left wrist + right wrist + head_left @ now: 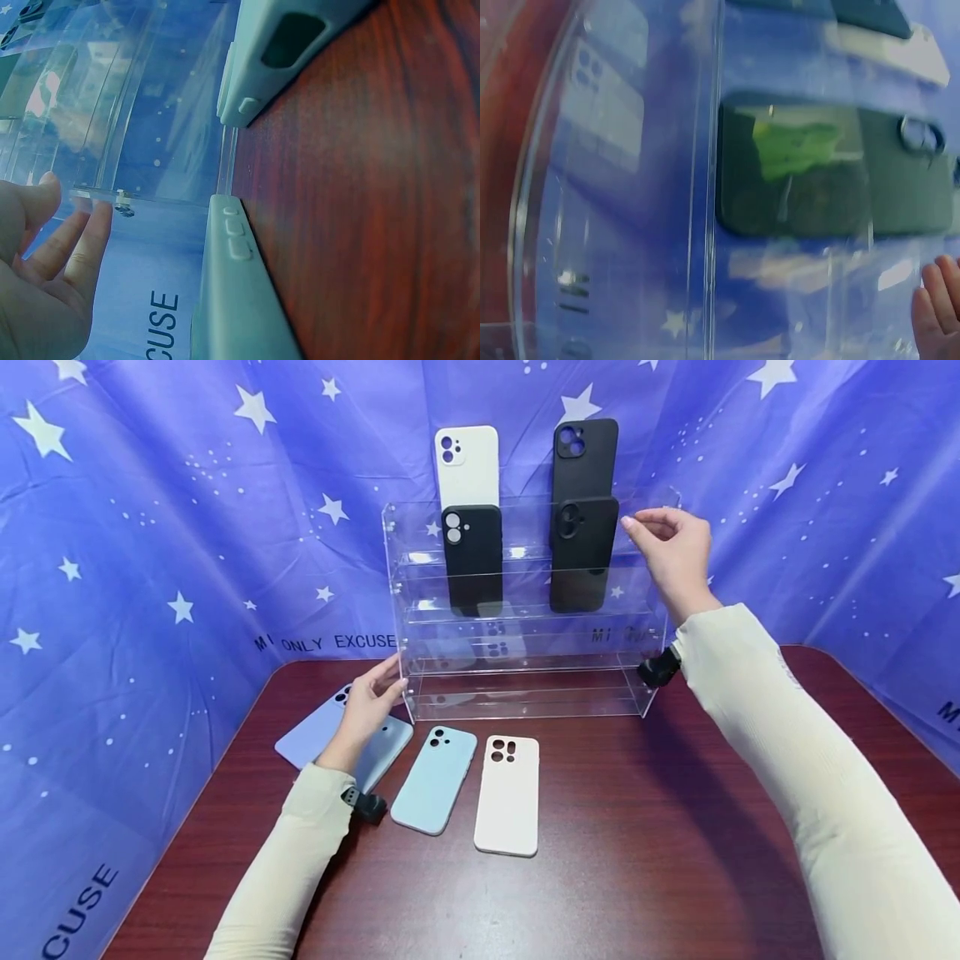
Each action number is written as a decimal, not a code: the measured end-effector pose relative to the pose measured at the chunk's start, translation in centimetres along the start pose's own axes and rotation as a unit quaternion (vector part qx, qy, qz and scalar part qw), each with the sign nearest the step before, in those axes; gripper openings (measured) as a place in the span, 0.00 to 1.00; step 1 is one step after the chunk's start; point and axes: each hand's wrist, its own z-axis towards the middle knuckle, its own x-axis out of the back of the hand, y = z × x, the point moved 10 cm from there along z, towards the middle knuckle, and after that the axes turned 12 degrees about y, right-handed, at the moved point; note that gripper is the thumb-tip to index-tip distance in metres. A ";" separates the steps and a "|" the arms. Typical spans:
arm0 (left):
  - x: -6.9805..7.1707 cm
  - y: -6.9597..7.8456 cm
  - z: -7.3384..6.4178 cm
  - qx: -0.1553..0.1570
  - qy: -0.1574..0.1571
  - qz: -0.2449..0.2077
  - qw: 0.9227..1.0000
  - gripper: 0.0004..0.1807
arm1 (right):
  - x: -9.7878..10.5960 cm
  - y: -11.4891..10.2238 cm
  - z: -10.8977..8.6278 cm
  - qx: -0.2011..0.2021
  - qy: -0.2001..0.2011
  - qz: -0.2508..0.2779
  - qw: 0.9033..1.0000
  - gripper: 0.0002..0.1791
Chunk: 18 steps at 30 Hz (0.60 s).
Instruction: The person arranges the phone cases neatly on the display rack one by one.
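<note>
My left hand touches the left side panel of a clear acrylic display rack with its fingers. In the left wrist view the fingers of that hand reach nearly straight to the panel beside a small screw, thumb apart. My right hand is raised just right of a black phone case in the rack's second row, holding nothing, thumb and forefinger close together. Behind that case stands another black case. To the left, a black case stands before a white case.
On the dark red table lie a light blue case and a cream case. Under my left wrist are a lavender case and a blue case. A blue curtain with stars hangs behind the rack.
</note>
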 end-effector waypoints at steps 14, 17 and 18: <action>0.0 0.1 -0.1 0.000 -0.002 0.003 1.000 0.26 | -1.2 0.1 -10.0 0.073 -0.084 0.012 0.994 0.19; 0.0 0.0 0.0 0.001 -0.001 0.006 1.000 0.26 | -2.0 1.3 -12.7 0.079 -0.126 -0.009 0.989 0.19; 0.0 0.0 0.0 0.002 -0.001 0.007 1.000 0.26 | -2.3 1.7 -13.5 0.075 -0.141 -0.012 0.987 0.19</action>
